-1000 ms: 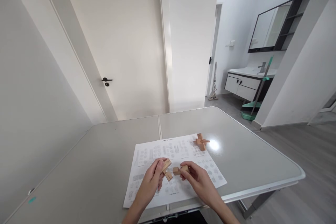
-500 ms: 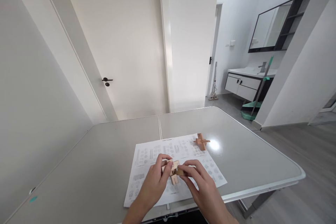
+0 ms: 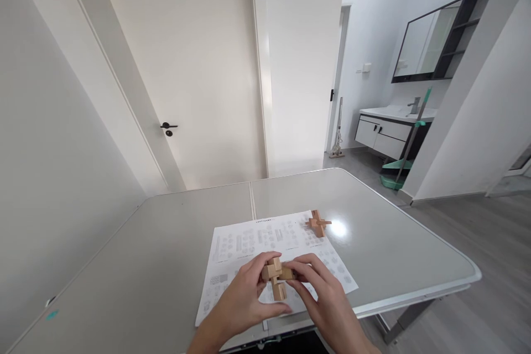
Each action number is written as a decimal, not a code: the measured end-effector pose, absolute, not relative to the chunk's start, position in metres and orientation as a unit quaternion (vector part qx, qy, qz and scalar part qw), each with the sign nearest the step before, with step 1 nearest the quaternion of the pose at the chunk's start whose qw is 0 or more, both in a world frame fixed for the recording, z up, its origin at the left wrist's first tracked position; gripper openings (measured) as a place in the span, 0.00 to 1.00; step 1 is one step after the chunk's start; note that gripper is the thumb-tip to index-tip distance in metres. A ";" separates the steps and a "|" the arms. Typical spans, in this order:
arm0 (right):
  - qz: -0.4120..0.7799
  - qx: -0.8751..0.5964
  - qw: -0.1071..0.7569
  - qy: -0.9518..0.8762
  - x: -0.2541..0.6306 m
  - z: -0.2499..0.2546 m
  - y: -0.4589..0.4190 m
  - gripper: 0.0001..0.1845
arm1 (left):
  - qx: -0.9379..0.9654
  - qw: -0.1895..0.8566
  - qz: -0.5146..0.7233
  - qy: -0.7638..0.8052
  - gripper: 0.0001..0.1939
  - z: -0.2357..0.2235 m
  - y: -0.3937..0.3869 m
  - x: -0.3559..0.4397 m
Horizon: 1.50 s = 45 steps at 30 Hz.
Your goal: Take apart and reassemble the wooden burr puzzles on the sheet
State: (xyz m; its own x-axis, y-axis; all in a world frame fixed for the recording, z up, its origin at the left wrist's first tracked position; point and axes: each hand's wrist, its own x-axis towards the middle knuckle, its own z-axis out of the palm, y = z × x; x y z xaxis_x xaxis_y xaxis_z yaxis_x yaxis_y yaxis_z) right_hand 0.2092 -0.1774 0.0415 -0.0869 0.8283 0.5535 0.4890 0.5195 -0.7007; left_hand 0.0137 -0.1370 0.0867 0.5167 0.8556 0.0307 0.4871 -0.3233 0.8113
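Note:
Light wooden interlocking puzzle pieces (image 3: 272,272) are held together above the printed sheet, forming a cross-like shape. My left hand (image 3: 243,293) grips them from the left, fingers at the top and behind, thumb stretched below near the lower end. From the right, my right hand (image 3: 321,287) pinches another wooden piece (image 3: 287,272) against the assembly. The fingers hide part of that piece, so how far it is fitted cannot be seen. A reddish-brown wooden cross-shaped puzzle (image 3: 317,224) lies at the sheet's upper right corner, apart from both hands.
The white instruction sheet (image 3: 232,243), with rows of small diagrams, lies on the grey table (image 3: 145,265). Beyond the table are a white door (image 3: 199,66), a washbasin cabinet (image 3: 385,133) and a green broom and dustpan (image 3: 394,181) on the floor.
My hands have come together, bringing the separate pieces into contact. My left hand has turned its pieces more upright and its thumb has shifted below them. The reddish-brown puzzle has stayed put.

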 end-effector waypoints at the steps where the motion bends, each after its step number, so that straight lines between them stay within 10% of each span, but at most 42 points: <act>1: 0.177 -0.457 0.494 -0.718 0.210 0.042 -0.178 0.12 | 0.790 0.376 0.241 0.421 0.35 0.087 -0.136 0.013; 15: 0.183 -0.443 0.483 -0.732 0.213 0.049 -0.183 0.12 | 0.844 0.262 0.239 0.403 0.31 0.098 -0.136 0.013; 45: 0.350 -0.429 0.489 -0.675 0.214 0.040 -0.188 0.12 | 0.804 0.384 0.258 0.375 0.33 0.106 -0.149 0.013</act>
State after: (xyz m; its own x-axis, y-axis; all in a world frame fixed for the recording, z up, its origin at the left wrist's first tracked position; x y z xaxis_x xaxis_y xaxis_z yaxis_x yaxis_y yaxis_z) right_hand 0.2141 -0.1881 0.0395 -0.1546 0.9205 0.3589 0.2369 0.3873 -0.8910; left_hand 0.0128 -0.1492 0.1058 0.5863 0.8002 0.1265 0.4046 -0.4245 0.8100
